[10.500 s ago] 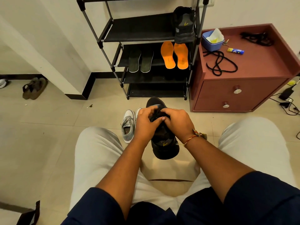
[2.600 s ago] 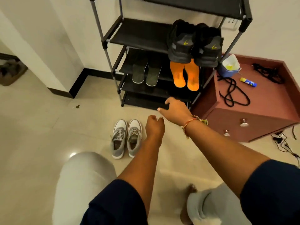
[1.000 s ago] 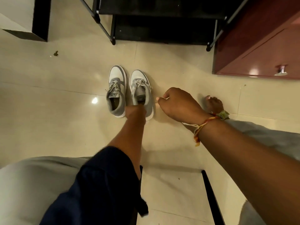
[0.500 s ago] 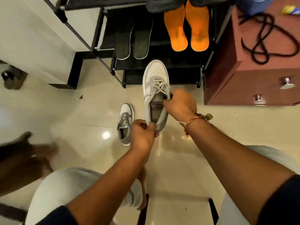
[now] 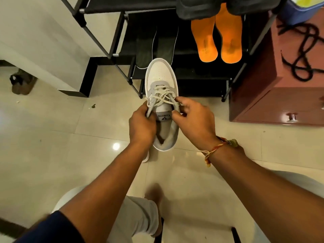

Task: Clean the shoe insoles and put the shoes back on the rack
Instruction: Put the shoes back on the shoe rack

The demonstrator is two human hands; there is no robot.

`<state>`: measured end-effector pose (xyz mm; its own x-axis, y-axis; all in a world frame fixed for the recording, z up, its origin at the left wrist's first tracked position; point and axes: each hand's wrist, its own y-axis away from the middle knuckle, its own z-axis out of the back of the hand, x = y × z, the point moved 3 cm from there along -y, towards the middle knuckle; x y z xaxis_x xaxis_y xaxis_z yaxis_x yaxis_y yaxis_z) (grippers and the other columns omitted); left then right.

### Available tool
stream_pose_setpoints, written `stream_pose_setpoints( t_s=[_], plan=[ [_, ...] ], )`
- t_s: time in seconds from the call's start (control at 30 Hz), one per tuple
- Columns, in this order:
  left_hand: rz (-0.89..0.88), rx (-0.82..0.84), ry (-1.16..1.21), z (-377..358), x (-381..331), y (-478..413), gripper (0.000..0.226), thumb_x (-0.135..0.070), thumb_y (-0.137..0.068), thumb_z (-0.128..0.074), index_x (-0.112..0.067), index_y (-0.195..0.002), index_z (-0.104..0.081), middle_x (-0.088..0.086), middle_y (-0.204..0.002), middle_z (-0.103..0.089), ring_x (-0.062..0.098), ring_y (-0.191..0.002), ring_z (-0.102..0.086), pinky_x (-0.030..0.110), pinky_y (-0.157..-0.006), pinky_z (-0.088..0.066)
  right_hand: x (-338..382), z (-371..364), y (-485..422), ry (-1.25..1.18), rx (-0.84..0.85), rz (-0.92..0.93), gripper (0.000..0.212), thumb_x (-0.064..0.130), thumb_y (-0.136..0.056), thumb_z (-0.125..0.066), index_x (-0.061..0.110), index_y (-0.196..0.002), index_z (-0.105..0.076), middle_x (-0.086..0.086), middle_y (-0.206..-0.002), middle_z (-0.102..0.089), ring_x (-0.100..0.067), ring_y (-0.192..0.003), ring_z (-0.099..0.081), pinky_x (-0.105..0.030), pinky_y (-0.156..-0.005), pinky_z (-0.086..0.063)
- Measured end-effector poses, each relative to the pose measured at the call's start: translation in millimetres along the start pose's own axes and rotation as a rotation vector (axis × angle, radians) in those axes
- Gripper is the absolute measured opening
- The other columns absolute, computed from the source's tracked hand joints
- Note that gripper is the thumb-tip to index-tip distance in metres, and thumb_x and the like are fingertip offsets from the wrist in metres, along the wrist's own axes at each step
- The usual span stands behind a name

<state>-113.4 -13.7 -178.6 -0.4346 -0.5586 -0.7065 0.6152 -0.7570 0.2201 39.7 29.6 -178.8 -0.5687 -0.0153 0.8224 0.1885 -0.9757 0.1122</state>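
White shoe [image 5: 161, 79], centre frame, off the floor [image 5: 52, 137]; left hand [image 5: 142, 125] pinches a lace [image 5: 163, 97], right hand [image 5: 192, 121] pinches the opening's edge. Orange insoles [image 5: 205, 42], dark insoles [image 5: 146, 48]: loose on rack [image 5: 122, 10], upper frame. Refitting and racking seemingly remain.

A single wide-angle camera sits on the person's head and looks forward and steeply down, so the tiled floor [image 5: 52, 146] fills much of the frame. Both forearms run in from the bottom edge, and the left hand [image 5: 142, 123] and right hand [image 5: 194, 120] meet close below the lens, at mid-frame, on the white sneaker [image 5: 160, 74]. The shoe rack [image 5: 130, 4] is cut off by the top edge and the maroon cabinet [image 5: 263, 102] by the right edge. The rack's upright poles lean outward.
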Motion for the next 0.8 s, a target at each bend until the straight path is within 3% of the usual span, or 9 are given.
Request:
stream_pose_setpoints(
  t_s=[0.1,0.17,0.3,0.43,0.53,0.73,0.8],
  plan=[
    [0.022,-0.083,0.041,2.2,4.5,-2.8,0.027,-0.022,-0.104,-0.048,-0.019,-0.121,-0.07,0.003,-0.101,-0.072,0.023,-0.092,-0.065,0.03,-0.075,-0.049,-4.4,-12.1,-3.6,-0.254,0.091,-0.086,0.045,0.04,-0.081,-0.077,0.026,-0.123,-0.068,0.009,-0.109,-0.074,-0.005,-0.1,-0.068,-0.031,-0.089,-0.057],
    [0.036,-0.103,0.06,4.5,7.9,-6.9,0.027,-0.026,-0.105,-0.048,-0.018,-0.12,-0.07,0.005,-0.101,-0.073,0.026,-0.094,-0.066,0.033,-0.077,-0.05,-2.3,-16.2,-8.0,-0.442,0.103,-0.144,0.038,0.042,-0.085,-0.074,0.023,-0.118,-0.071,0.009,-0.106,-0.075,0.0,-0.098,-0.068,-0.027,-0.089,-0.057],
    [0.048,-0.11,0.04,10.5,13.2,-10.7,0.029,-0.021,-0.105,-0.048,-0.021,-0.125,-0.069,-0.001,-0.102,-0.07,0.019,-0.091,-0.061,0.025,-0.074,-0.043,5.5,-10.8,-13.9,-0.734,0.027,-0.273,0.011,0.021,-0.095,-0.066,0.02,-0.103,-0.073,0.001,-0.098,-0.077,-0.007,-0.093,-0.07,-0.024,-0.082,-0.056],
    [0.062,-0.108,0.02,12.8,19.8,-14.0,0.029,-0.016,-0.104,-0.046,-0.024,-0.116,-0.071,-0.005,-0.09,-0.067,0.017,-0.082,-0.059,0.018,-0.06,-0.039,7.2,0.4,-18.2,-1.055,0.01,-0.44,0.013,0.007,-0.093,-0.065,0.011,-0.104,-0.07,-0.009,-0.098,-0.077,-0.017,-0.094,-0.073,-0.026,-0.08,-0.059],
    [0.075,-0.103,-0.001,12.1,22.3,-15.8,0.027,-0.016,-0.103,-0.046,-0.021,-0.107,-0.072,-0.004,-0.081,-0.065,0.015,-0.072,-0.057,0.02,-0.056,-0.038,6.5,15.3,-25.8,-1.195,-0.048,-0.455,0.013,0.006,-0.094,-0.063,0.009,-0.106,-0.069,-0.009,-0.098,-0.076,-0.02,-0.095,-0.074,-0.025,-0.078,-0.058],
    [0.038,-0.09,-0.004,4.3,16.5,-9.5,0.029,-0.016,-0.104,-0.044,-0.022,-0.114,-0.071,-0.002,-0.088,-0.068,0.008,-0.07,-0.056,0.021,-0.058,-0.04,3.9,32.4,-33.9,-1.385,-0.127,-0.495,0.015,0.006,-0.095,-0.061,0.01,-0.108,-0.068,-0.006,-0.096,-0.077,-0.017,-0.091,-0.074,-0.024,-0.074,-0.057],
    [0.016,-0.089,0.005,1.7,11.5,-6.4,0.029,-0.017,-0.104,-0.045,-0.022,-0.116,-0.071,-0.001,-0.092,-0.07,0.014,-0.076,-0.06,0.025,-0.064,-0.048,1.8,31.1,-34.4,-1.365,-0.122,-0.48,0.015,0.008,-0.096,-0.061,0.012,-0.109,-0.068,-0.005,-0.099,-0.076,-0.014,-0.09,-0.073,-0.024,-0.073,-0.056]
  ],
)
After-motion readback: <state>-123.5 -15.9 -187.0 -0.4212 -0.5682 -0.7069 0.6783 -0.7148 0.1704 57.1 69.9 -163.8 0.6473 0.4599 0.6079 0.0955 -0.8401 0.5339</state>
